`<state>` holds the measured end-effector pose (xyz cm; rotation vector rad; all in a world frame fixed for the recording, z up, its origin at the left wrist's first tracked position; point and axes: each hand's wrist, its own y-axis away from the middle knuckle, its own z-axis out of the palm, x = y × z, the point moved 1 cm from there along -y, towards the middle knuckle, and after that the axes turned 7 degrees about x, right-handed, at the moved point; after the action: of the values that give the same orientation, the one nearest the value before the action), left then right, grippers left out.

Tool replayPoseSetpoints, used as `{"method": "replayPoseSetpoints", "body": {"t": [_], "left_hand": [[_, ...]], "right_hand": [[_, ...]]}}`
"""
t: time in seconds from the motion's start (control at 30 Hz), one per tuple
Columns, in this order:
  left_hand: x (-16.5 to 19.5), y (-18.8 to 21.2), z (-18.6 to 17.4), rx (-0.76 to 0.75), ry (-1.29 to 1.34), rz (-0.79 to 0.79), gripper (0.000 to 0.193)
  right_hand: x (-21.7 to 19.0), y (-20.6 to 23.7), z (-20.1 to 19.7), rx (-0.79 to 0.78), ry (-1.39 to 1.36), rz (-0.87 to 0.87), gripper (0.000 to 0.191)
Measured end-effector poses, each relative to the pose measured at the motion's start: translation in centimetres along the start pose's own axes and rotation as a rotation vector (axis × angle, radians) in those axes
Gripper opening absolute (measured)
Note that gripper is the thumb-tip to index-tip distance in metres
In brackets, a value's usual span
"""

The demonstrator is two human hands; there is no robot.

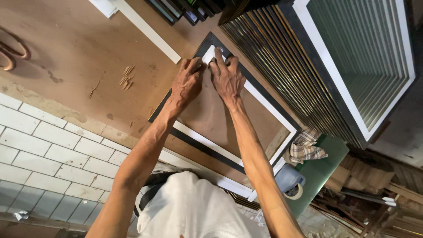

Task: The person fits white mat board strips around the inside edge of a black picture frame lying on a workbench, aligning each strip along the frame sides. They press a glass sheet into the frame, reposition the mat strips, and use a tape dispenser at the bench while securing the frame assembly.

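Two hands (pixel 207 79) on frame (pixel 269 105), brown workbench (pixel 79 57), tiled floor (pixel 44 154).

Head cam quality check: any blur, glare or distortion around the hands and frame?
Head view: left hand and right hand sharp on the black-and-white picture frame's corner; soft, even light, faint shadows on the brown board; no glare there, mild sheen on stacked glazed frames; wide-angle stretching bends the white tiles at the edges.

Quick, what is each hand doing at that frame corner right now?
Left hand: fingers bent, pressing on the picture frame corner, gripping nothing.
Right hand: fingers spread flat, pressing the same corner.
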<state>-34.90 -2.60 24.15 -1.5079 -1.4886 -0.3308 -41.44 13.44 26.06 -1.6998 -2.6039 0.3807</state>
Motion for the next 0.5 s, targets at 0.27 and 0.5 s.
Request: {"method": "replayPoseSetpoints", "body": {"t": [0.27,0.5], "left_hand": [[-3.3,2.2,3.0,0.015,0.158,-0.132,0.029],[-4.7,2.4,1.1,-0.173,0.081,0.101,0.022]], "right_hand": [[0.4,1.0,-1.7,0.005,-0.014,0.127,0.052],[6.3,18.4,-11.1,0.141,-0.183,0.502,0.039]]}}
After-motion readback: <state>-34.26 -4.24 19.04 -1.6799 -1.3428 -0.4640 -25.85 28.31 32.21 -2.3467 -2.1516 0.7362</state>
